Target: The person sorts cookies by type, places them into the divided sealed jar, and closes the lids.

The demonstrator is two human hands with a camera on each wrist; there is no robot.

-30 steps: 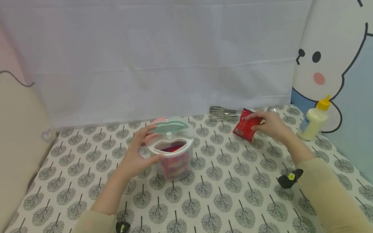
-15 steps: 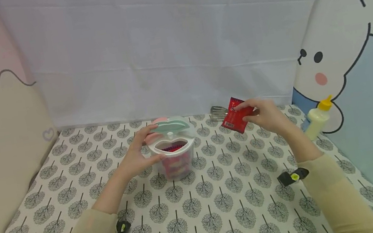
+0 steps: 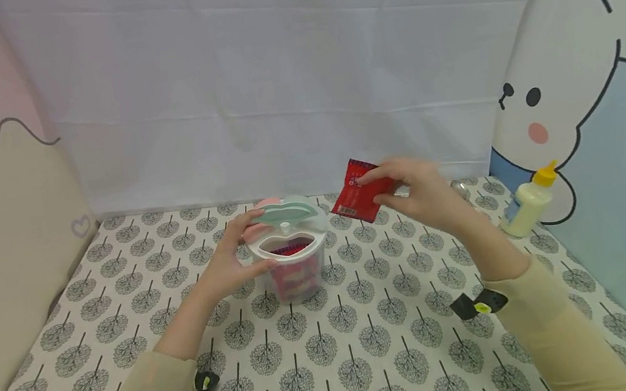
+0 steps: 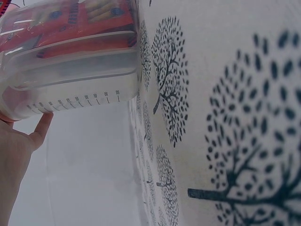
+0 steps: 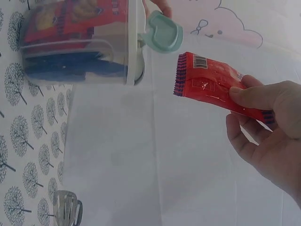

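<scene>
A clear plastic storage container (image 3: 296, 279) stands upright on the table, with red snack packets visible inside. Its green flap (image 3: 281, 213) is raised above the heart-shaped opening in the lid. My left hand (image 3: 230, 259) grips the container's left side near the rim, thumb in front and fingers behind. In the left wrist view, part of that hand (image 4: 16, 150) touches the container's wall. My right hand (image 3: 419, 191) pinches a red snack packet (image 3: 358, 191) in the air, right of the container. From the right wrist, the packet (image 5: 211, 87) shows apart from the flap (image 5: 163, 32).
A bottle with a yellow nozzle cap (image 3: 526, 214) stands at the table's right. A shiny metal utensil (image 3: 460, 189) lies partly hidden behind the right hand. A slotted metal kitchen tool (image 5: 67, 207) lies near the back wall, where a white cloth (image 3: 269, 91) hangs.
The right hand has lifted the red packet from the table's right side and carried it left and up toward the container. My left hand keeps its grip in the same place.
</scene>
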